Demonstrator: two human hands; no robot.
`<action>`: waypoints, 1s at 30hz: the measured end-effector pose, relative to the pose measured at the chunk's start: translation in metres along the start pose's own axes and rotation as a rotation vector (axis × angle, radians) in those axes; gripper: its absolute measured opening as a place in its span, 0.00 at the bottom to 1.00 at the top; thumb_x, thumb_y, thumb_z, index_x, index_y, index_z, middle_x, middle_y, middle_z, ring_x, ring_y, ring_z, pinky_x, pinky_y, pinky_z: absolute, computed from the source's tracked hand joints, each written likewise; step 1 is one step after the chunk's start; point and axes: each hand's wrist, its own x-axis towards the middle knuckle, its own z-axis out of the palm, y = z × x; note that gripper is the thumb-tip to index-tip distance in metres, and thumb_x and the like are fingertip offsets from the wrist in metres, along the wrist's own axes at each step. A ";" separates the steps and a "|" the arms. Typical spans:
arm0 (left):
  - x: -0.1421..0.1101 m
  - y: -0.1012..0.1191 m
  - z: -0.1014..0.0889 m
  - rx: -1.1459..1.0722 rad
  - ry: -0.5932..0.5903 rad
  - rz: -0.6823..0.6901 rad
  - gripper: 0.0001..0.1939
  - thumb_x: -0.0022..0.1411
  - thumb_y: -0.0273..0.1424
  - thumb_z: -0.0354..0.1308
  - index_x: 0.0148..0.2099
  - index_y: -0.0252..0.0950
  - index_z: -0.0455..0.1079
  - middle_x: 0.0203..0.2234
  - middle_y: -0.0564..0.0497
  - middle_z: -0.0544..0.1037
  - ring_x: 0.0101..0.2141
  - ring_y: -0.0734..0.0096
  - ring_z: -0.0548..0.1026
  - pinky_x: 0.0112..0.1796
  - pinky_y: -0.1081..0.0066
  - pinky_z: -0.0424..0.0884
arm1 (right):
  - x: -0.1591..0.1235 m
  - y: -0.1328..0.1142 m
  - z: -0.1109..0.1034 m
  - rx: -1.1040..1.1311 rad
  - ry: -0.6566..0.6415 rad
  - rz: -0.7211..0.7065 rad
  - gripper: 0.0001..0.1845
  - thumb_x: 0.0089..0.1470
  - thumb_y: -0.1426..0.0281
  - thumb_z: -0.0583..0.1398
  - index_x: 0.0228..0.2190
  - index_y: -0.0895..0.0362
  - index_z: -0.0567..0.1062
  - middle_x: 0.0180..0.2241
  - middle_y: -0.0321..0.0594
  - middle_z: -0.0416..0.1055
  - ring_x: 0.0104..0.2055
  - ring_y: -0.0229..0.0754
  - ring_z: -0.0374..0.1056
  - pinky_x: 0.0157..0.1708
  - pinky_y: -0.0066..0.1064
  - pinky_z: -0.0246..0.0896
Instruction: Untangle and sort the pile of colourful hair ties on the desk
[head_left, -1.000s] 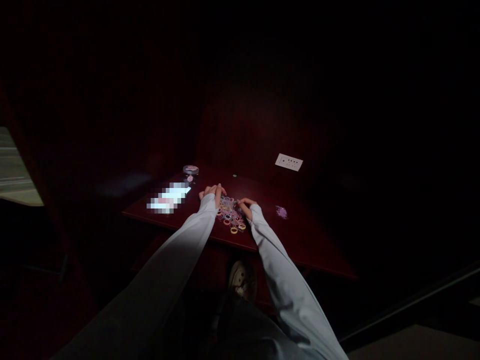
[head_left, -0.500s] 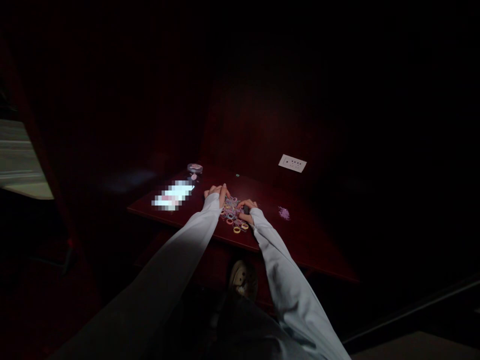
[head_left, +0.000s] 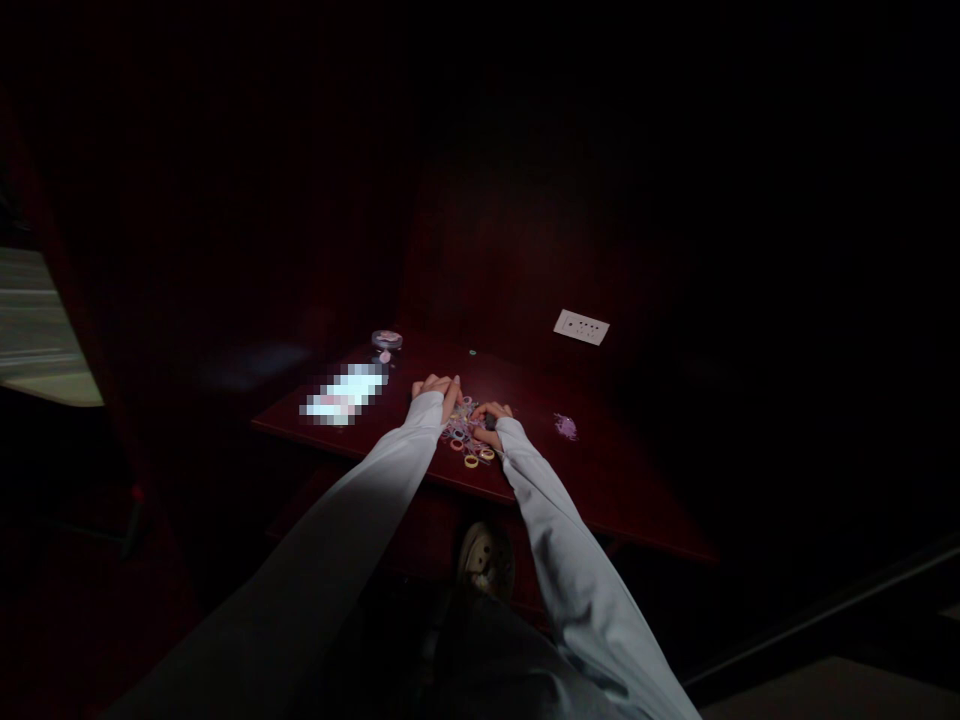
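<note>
A loose heap of small hair ties (head_left: 466, 440), mostly purple with some yellow, red and grey ones, lies near the front edge of the dark red table. At the heap's left upper side is my left hand (head_left: 436, 388), back up, its fingers curled together; what they hold, if anything, is hidden. My right hand (head_left: 496, 418) bends over the right side of the heap. Its thumb and index finger stand apart, with hair ties between and below them. A separate small bunch of purple hair ties (head_left: 566, 427) lies to the right.
On the left of the table (head_left: 615, 480) are a bright, pixelated phone-like screen (head_left: 345, 393) and a round clear container (head_left: 386, 341). A small greenish ring (head_left: 472, 352) lies at the back. A white socket plate (head_left: 581, 327) is on the dark wall.
My left hand has shifted slightly down and right, closer over the heap. My right hand has hardly moved. The whole view has shifted a little.
</note>
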 end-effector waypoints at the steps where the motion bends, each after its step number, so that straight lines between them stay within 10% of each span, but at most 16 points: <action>1: 0.000 0.000 0.000 0.000 0.000 -0.006 0.27 0.77 0.34 0.42 0.27 0.41 0.73 0.32 0.48 0.82 0.46 0.58 0.75 0.55 0.56 0.62 | 0.000 0.000 0.000 0.002 0.003 0.001 0.06 0.43 0.68 0.70 0.28 0.50 0.79 0.33 0.33 0.69 0.41 0.44 0.61 0.56 0.40 0.57; 30: 0.000 0.001 -0.002 -0.007 -0.036 -0.023 0.27 0.76 0.32 0.43 0.24 0.40 0.70 0.34 0.50 0.83 0.47 0.60 0.75 0.55 0.58 0.62 | -0.003 0.000 -0.003 0.021 0.001 0.005 0.05 0.44 0.66 0.69 0.28 0.49 0.83 0.31 0.33 0.72 0.40 0.44 0.62 0.55 0.41 0.57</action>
